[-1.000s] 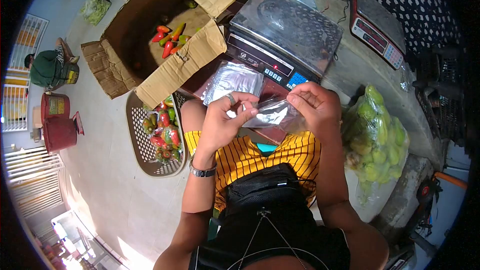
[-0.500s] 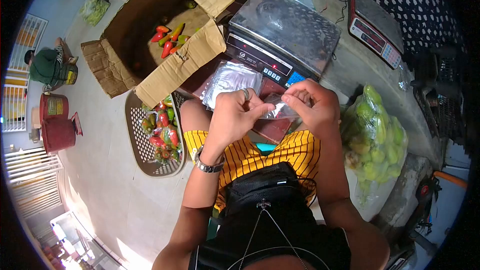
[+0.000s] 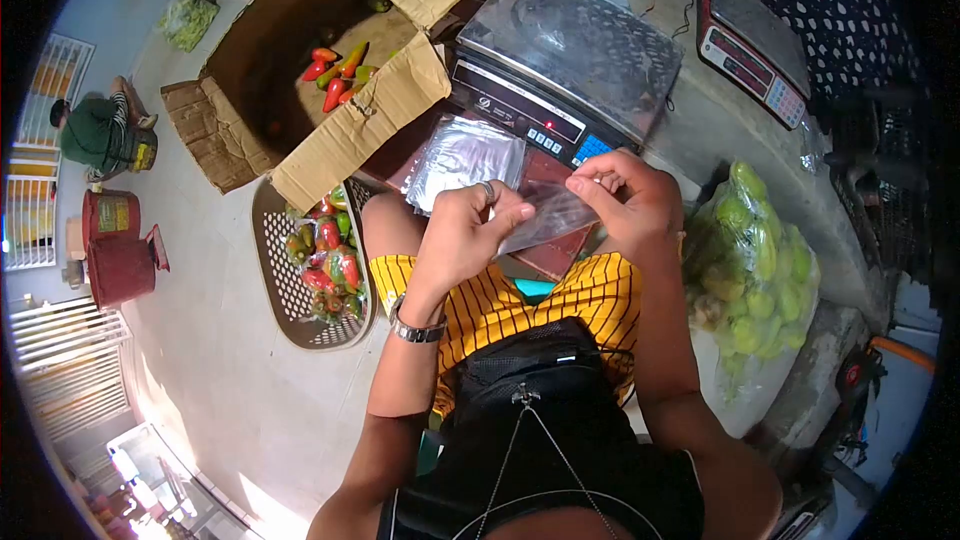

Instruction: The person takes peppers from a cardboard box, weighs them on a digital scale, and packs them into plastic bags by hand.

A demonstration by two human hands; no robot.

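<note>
A clear plastic bag (image 3: 550,215) is stretched between my two hands, above the dark red surface in front of my lap. My left hand (image 3: 468,230) pinches its left side between thumb and fingers. Its right edge is pinched by my right hand (image 3: 630,202). Just beyond my left hand lies a stack of clear plastic bags (image 3: 465,155). Behind my hands stands a digital scale (image 3: 575,55) with nothing on its metal plate. An open cardboard box (image 3: 360,130) at the upper left holds several red, orange and green peppers (image 3: 336,74).
On the left, a basket (image 3: 275,285) holds bagged peppers (image 3: 330,260). A large bag of green vegetables (image 3: 755,280) rests at the right. A second scale (image 3: 750,65) stands at the upper right. A crouching person (image 3: 95,130) and red containers (image 3: 118,250) are at the far left.
My hands first came closer together, then spread slightly, and the bag between them now hangs more open to view. My left hand has shifted a little to the right since the earliest frame.
</note>
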